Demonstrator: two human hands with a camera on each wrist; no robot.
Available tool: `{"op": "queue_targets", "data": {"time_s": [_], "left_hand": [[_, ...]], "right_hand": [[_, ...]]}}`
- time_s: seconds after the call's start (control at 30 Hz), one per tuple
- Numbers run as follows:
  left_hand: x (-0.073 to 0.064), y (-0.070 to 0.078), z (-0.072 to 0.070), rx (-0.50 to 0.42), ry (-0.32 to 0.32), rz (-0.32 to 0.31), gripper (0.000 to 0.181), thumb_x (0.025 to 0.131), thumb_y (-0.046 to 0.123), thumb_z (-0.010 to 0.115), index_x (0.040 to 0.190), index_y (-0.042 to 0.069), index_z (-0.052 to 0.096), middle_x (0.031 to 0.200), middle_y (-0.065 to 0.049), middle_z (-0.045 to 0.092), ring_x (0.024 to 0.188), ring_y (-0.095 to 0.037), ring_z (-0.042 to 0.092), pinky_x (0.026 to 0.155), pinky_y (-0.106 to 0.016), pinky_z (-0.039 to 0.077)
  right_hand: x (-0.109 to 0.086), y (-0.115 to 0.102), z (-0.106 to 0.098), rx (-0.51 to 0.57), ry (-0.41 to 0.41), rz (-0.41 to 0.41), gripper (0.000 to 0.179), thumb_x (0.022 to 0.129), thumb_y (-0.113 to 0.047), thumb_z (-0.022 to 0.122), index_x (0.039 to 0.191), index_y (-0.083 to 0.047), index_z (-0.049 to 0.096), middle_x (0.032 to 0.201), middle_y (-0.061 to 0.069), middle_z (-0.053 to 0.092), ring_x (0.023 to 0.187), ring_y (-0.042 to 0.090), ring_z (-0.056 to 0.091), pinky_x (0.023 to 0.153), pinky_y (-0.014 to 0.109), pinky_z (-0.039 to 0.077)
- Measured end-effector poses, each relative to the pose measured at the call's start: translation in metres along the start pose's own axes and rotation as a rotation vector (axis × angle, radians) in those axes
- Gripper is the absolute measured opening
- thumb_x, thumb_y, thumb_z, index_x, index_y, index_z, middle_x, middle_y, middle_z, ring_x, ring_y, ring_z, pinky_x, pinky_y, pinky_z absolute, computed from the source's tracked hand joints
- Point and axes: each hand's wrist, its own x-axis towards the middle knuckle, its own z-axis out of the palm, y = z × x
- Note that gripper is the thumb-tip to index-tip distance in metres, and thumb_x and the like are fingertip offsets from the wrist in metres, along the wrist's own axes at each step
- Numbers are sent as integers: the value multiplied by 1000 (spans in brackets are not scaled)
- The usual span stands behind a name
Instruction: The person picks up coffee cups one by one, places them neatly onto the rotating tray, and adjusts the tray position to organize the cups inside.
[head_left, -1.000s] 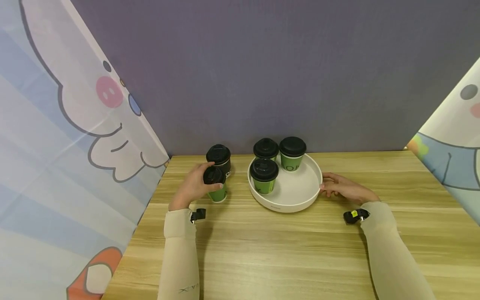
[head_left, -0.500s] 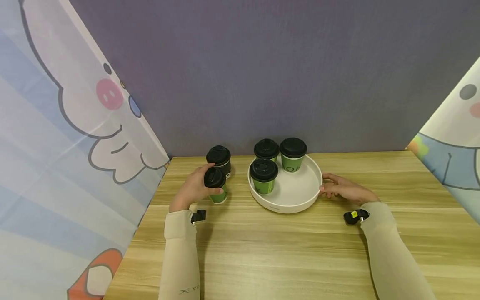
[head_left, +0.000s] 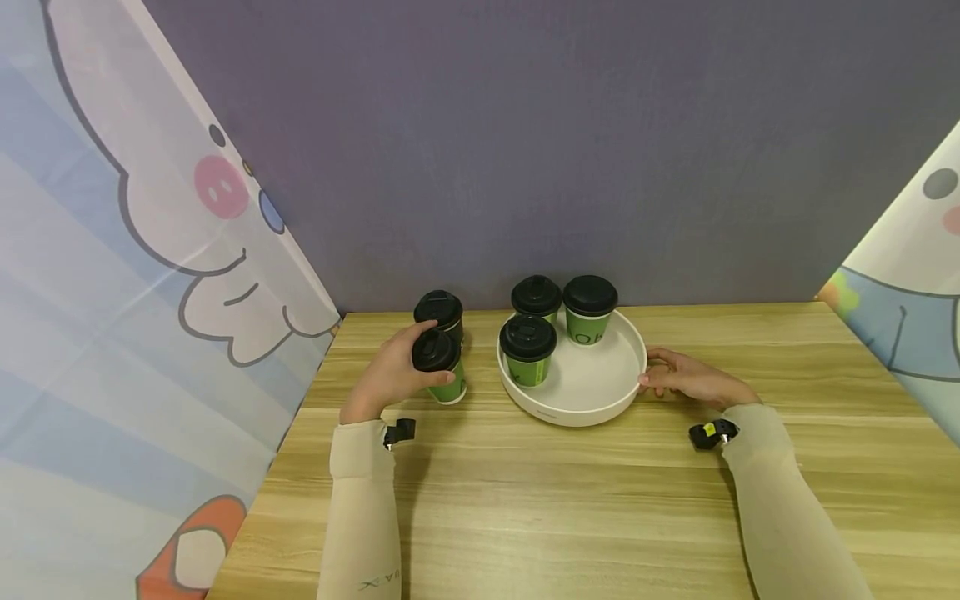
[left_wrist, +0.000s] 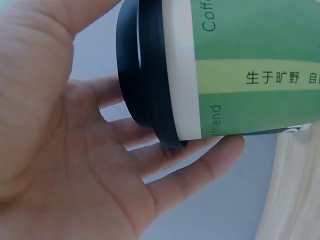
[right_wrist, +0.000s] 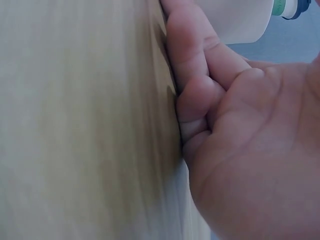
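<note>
In the head view, my left hand (head_left: 392,372) holds a green paper coffee cup (head_left: 448,388) near its black lid. The left wrist view shows this coffee cup (left_wrist: 255,45) with the thumb on one side and several fingers on the other. Just behind it stands a dark coffee cup (head_left: 439,307), partly hidden. My right hand (head_left: 693,378) grips the right rim of a round white tray (head_left: 577,410), thumb against the edge. In the right wrist view, the fingers (right_wrist: 192,100) are curled close to the tabletop.
Three green cups with black lids stand in the tray: one front left (head_left: 528,371), one back left (head_left: 536,296) and one at the back (head_left: 588,325). A grey partition (head_left: 570,150) rises behind the wooden table (head_left: 555,508). A cartoon curtain (head_left: 112,350) hangs at left.
The green cup in my left hand has shifted slightly right and a little up, its base further than its lid. My right hand and the tray stay almost where they were.
</note>
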Motion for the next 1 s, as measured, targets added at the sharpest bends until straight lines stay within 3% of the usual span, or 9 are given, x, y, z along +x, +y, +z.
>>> {"op": "queue_targets", "data": {"time_s": [0.3,0.53,0.7,0.87,1.0], "left_hand": [[-4,15,-2,-28,6,50,99,77,46,89,159,26,37,164,-11,37,149,-36,39,116,-59,38],[-4,23,0,-46,21,93,97,76,49,89,157,33,39,160,-7,43,143,-32,47,113,-56,42],[-3,28,4,-69,25,122,98,75,51,89,157,31,40,160,-4,43,143,-31,47,112,-56,43],[-2,33,7,-69,22,150,99,74,54,89,157,30,40,161,-4,42,146,-31,44,114,-56,41],[-2,38,9,-69,28,168,98,74,54,89,156,30,42,160,-5,44,145,-30,45,115,-55,41]], "right_hand": [[-1,-2,1,-9,-7,-4,73,102,-20,63,157,6,22,114,11,68,90,16,59,82,30,45],[2,-1,4,-34,-1,15,74,100,-22,66,155,4,24,110,10,68,91,15,58,82,28,47],[4,0,6,-34,-8,8,77,99,-23,68,154,6,22,104,8,63,91,14,56,81,27,47],[4,1,4,-60,4,2,70,106,-27,58,156,5,21,113,12,64,90,15,58,79,28,49],[4,0,4,-68,47,-12,52,112,-36,41,141,6,43,107,14,63,84,17,57,75,27,48]]}}
